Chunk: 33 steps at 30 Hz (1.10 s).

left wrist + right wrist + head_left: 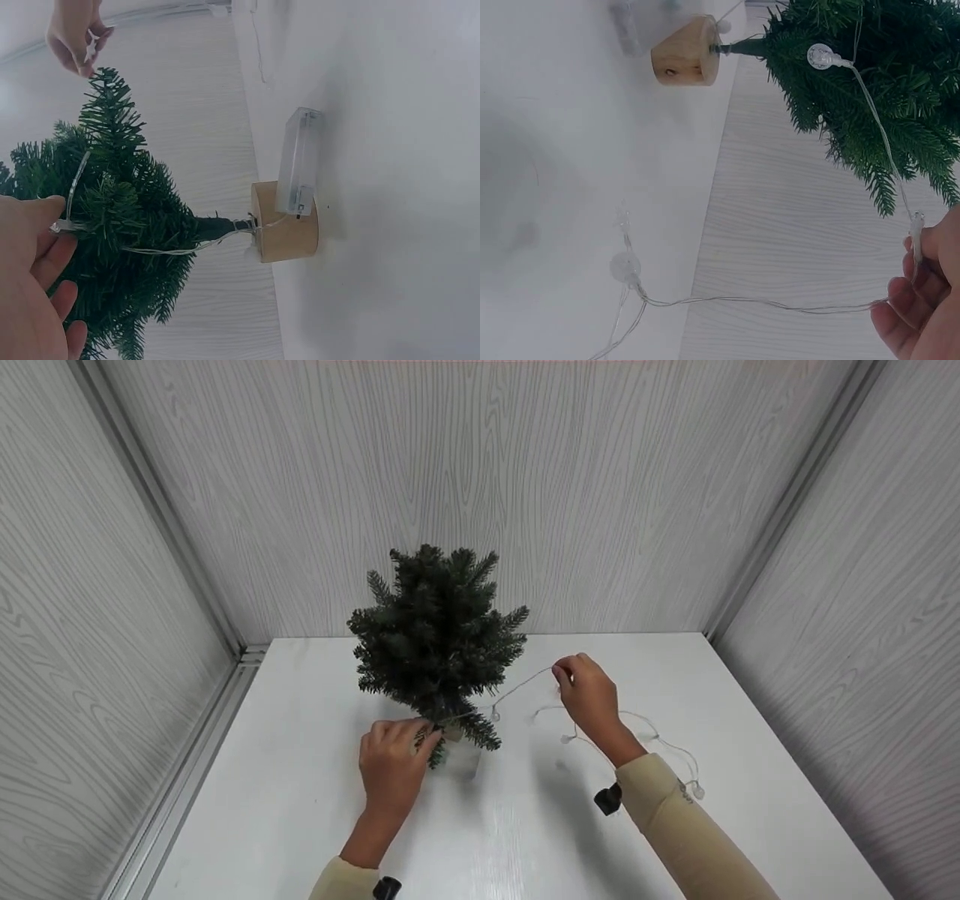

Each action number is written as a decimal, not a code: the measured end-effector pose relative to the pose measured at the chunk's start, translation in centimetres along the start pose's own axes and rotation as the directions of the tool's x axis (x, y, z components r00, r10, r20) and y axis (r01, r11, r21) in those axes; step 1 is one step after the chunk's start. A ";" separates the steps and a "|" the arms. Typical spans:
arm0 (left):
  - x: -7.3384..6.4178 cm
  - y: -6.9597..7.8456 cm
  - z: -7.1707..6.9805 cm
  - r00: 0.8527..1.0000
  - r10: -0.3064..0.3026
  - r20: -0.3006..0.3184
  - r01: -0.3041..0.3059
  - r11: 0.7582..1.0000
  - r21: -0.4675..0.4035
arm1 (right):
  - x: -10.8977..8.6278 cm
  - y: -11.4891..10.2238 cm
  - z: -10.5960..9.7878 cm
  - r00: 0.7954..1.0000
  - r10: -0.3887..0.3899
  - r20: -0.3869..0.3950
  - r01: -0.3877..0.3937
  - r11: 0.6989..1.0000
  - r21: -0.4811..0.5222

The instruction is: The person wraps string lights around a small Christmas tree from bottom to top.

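Note:
A small artificial Christmas tree stands upright on a wooden base. At its lower front branches, my left hand pinches the string lights between thumb and forefinger, beside a clear bulb fitting. Off to the tree's right, my right hand grips the same string lights at another bulb fitting. Between the hands the wire runs slanting, with one clear round bulb hanging on it. In the left wrist view, wire also passes around the trunk.
A clear battery box leans beside the wooden base, joined to the wire. The remaining string of lights trails loosely on the white table, around and beneath the right forearm. Grey wood-grain panels enclose the back and sides.

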<state>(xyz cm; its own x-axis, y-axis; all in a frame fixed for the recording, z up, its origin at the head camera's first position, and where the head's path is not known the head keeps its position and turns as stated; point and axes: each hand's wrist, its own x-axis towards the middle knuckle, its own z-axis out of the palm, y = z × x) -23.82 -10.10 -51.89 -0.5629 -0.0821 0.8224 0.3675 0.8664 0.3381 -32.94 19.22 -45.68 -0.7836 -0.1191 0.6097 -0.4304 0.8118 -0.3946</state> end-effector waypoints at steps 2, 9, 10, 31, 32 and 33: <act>-0.2 0.3 -0.1 1.000 -0.008 0.013 0.008 1.000 -0.011 | -0.1 -0.1 0.1 1.000 0.011 0.016 -0.011 1.000 0.007; -1.0 1.0 -0.3 0.998 -0.020 0.053 0.023 0.998 -0.056 | 0.0 -1.2 -0.3 0.999 0.039 0.008 -0.040 0.993 0.114; -1.1 1.1 -0.2 0.998 -0.022 0.055 0.026 0.998 -0.060 | 0.1 -1.3 -0.4 0.999 0.043 -0.006 -0.042 0.991 0.125; 1.4 8.6 1.5 0.993 0.108 0.038 -0.103 0.989 -0.105 | -2.9 -3.1 -0.5 0.998 0.008 0.066 -0.020 0.983 0.185; 1.7 9.1 1.7 0.993 0.107 0.055 -0.101 0.989 -0.106 | -3.0 -3.2 -0.6 0.998 -0.002 0.065 -0.011 0.982 0.191; 2.0 9.5 2.0 0.992 0.107 0.073 -0.099 0.990 -0.103 | -3.1 -3.3 -0.7 0.998 -0.011 0.066 -0.002 0.980 0.198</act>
<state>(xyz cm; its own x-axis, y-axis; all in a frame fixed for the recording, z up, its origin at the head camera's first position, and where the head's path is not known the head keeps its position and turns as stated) -22.92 -1.02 -47.95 -0.5729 0.0472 0.8183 0.4960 0.8148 0.3003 -28.74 17.32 -45.83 -0.8067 -0.1657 0.5673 -0.5088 0.6830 -0.5240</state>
